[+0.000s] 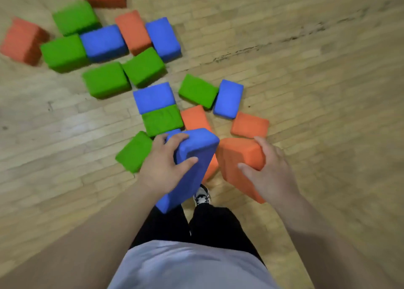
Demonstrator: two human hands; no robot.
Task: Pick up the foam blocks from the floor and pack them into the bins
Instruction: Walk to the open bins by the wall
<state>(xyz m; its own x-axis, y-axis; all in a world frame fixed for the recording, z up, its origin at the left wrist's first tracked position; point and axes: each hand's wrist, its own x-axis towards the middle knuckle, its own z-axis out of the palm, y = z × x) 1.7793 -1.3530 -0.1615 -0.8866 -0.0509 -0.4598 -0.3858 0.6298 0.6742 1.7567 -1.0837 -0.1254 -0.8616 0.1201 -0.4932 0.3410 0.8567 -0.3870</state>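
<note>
Wood floor right of blocks lay bare: wide approach from that side. Near-left floor open too, up to near green block. Far-left cluster packed, blocks touching, hardly any finger gaps. Narrow floor gap ran between middle blue block and tilted green block. Held blue block and held orange block screened blocks beneath; shoe stood under them.

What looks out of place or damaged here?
Nothing looks damaged. Foam blocks lie scattered on the floor, as expected; the left hand grips a blue block, the right hand an orange block. No bin shows.
</note>
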